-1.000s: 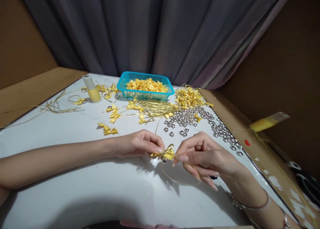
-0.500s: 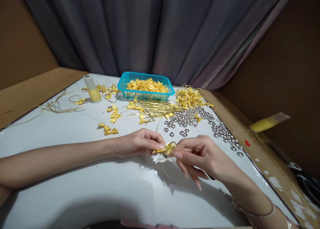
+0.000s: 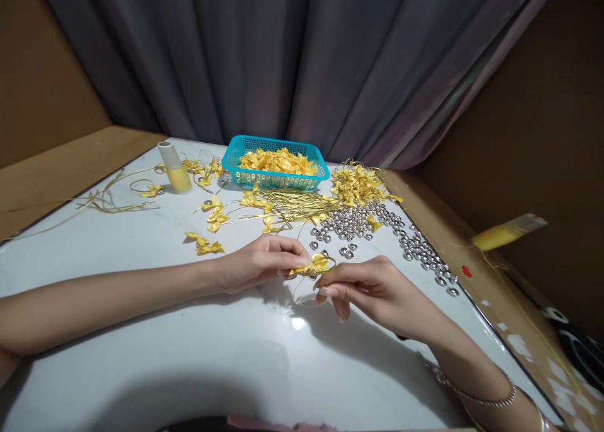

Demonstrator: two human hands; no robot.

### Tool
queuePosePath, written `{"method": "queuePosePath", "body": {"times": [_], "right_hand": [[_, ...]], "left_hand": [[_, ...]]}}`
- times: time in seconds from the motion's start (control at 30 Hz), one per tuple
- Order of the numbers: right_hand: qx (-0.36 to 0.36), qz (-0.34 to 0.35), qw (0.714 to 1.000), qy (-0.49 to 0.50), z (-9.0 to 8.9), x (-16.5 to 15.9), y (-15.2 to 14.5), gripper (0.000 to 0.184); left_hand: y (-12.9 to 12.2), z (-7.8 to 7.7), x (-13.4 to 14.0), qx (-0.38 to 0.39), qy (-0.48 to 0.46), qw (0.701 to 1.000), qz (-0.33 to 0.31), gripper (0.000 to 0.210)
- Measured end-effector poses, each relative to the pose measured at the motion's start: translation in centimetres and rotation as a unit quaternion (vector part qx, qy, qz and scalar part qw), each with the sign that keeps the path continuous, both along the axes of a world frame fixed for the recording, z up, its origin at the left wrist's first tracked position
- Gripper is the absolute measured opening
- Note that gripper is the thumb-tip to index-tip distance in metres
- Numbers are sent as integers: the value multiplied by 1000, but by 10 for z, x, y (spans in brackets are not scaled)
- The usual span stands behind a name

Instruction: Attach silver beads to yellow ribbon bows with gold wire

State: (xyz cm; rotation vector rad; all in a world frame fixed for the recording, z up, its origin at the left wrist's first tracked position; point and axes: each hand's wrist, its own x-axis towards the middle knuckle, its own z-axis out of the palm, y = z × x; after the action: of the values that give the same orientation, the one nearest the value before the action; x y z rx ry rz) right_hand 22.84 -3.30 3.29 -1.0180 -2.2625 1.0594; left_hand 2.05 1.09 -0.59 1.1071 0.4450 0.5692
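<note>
Between thumb and fingers, my left hand (image 3: 274,262) pinches a yellow ribbon bow (image 3: 318,263) with a loop of gold cord around it. A small silver piece shows at the bow's lower edge, partly hidden. Just right of and below the bow, my right hand (image 3: 363,287) is closed in a pinch at the end of a thin thread (image 3: 304,303) that curves down from the bow. The exact grip of the right fingertips is too small to see clearly. Both hands are above the white table (image 3: 198,363).
Behind the hands stand a teal basket (image 3: 274,179) of yellow bows and a spool of yellow thread (image 3: 177,171). Gold cords (image 3: 297,205), a pile of bows (image 3: 356,183) and silver heart-shaped rings (image 3: 349,221) lie on the table. Another thread spool (image 3: 509,231) is at right.
The bow and my left hand have moved slightly up and away. My right hand's fingers have drawn together and come off the bow onto the thread below it.
</note>
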Motion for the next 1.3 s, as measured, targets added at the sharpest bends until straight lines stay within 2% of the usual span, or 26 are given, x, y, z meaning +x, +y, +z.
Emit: {"method": "queuePosePath", "body": {"times": [0.2,0.43,0.6,0.7,0.83,1.0,1.17,1.3], "right_hand": [[76,-24,997,3,-6,-3,1,19],[93,-69,993,-11,-9,-4,1,25],[107,-72,986,-107,0,9,9,12],[104,-79,987,-94,5,11,11,15],[158,-21,986,-56,-2,1,6,13],[210,34,974,-78,-18,-11,3,11],[213,52,974,-62,-24,-12,6,14],[193,36,979,-60,-25,-14,6,20]], "left_hand": [[1,-3,-1,4,10,1000,-6,11],[-1,-4,-1,56,57,997,-7,14],[-1,-2,-2,136,102,985,-17,15],[-4,-2,-2,186,127,974,-24,15],[-7,-5,-1,272,156,949,-15,18],[-8,-5,-1,361,166,917,-12,17],[-9,-4,-1,368,175,913,-7,23],[-9,-8,-2,367,172,914,-6,24]]}}
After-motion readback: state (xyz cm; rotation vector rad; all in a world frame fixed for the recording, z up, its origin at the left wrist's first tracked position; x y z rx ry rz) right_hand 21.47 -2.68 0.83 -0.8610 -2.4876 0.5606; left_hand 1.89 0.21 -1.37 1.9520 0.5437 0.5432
